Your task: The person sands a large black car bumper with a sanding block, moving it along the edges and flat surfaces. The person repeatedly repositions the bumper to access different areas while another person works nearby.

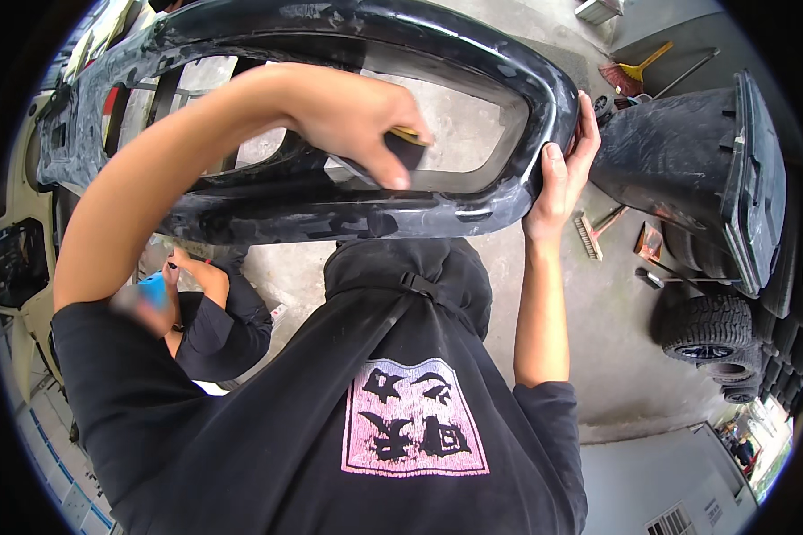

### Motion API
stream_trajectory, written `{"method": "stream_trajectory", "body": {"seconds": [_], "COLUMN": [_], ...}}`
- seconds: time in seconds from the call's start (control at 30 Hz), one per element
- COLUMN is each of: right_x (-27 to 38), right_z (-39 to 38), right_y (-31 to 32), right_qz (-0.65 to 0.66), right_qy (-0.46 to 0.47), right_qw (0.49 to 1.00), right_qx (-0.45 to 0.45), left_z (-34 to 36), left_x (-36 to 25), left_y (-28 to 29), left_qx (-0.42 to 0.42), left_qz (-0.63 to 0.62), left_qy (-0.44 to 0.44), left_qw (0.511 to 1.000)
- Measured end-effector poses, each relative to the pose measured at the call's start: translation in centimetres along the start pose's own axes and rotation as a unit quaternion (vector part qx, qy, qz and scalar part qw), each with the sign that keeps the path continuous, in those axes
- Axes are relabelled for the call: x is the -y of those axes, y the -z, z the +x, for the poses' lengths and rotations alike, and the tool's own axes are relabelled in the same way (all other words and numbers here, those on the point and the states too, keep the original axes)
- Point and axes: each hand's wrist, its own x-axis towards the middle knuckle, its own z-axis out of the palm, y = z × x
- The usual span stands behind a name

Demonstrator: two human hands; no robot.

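A black car bumper (268,223) stretches across the upper view, with dull grey scuffs and patches over its surface and large openings in it. My left hand (352,120) reaches over it from the left, closed round a black sanding pad (408,153) with a yellow edge. That hand is slightly blurred, at the lower rim of the large right-hand opening; whether the pad touches the bumper I cannot tell. My right hand (562,174) grips the bumper's rounded right end, thumb on the near side and fingers along its outer edge.
At the left a co-worker (227,312) in dark clothes crouches low. A large black wheeled bin (678,169) stands right of the bumper. Beyond lie a broom (629,76), a brush (589,236), a dustpan (649,241) and stacked tyres (709,325). A cream car body (18,205) is far left.
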Motion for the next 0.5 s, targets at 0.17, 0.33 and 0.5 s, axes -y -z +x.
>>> {"method": "stream_trajectory", "body": {"seconds": [0.17,0.33,0.5], "right_x": [0.2,0.5,0.4], "right_z": [0.1,0.1,0.1], "right_y": [-0.3,-0.6,-0.3], "right_qz": [0.004,0.006,0.016], "right_qy": [0.007,-0.008,-0.019], "right_qw": [1.0,1.0,1.0], "right_qx": [0.0,-0.006,-0.003], "left_z": [1.5,-2.4,-1.3], "left_x": [-0.4,-1.1,-0.4], "left_y": [-1.6,0.1,-1.1], "left_qx": [-0.071,0.014,-0.076], "left_qz": [-0.07,-0.026,0.015], "left_qy": [-0.003,0.097,0.049], "left_qw": [0.995,0.995,0.996]}}
